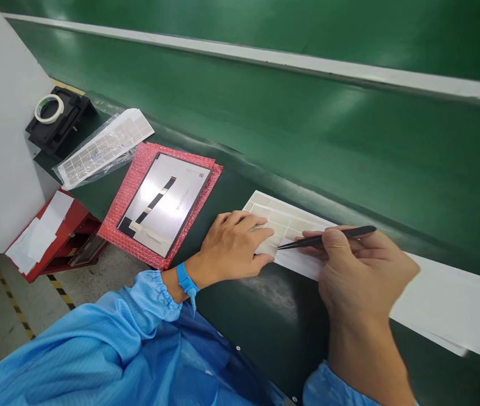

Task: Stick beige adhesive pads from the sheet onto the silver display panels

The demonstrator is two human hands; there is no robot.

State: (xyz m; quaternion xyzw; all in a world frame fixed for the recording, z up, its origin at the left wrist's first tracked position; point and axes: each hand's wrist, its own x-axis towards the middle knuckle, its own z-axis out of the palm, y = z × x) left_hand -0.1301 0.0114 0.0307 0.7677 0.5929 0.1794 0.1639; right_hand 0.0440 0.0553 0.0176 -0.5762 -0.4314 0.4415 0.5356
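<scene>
My right hand (pixel 349 265) is closed round black tweezers (pixel 307 242), whose tips touch a sheet of pale rectangular stickers (pixel 280 221). My left hand (pixel 240 245) lies on the left end of that sheet, fingers stretched out and holding it down. Under and beyond my right hand, white paper (pixel 447 304) extends along the bench to the right. Left of my left hand, a flat silvery display panel (pixel 180 194) with a dark ribbon strip rests on pink bubble wrap (pixel 117 225).
Further left lie more sticker sheets (pixel 108 148) in clear plastic. Behind them, a tape roll (pixel 49 109) sits on a black fixture (pixel 73 121). A red box (pixel 74 225) with papers on top stands beside the green bench (pixel 265 316). A pale strip (pixel 240 42) runs along the back.
</scene>
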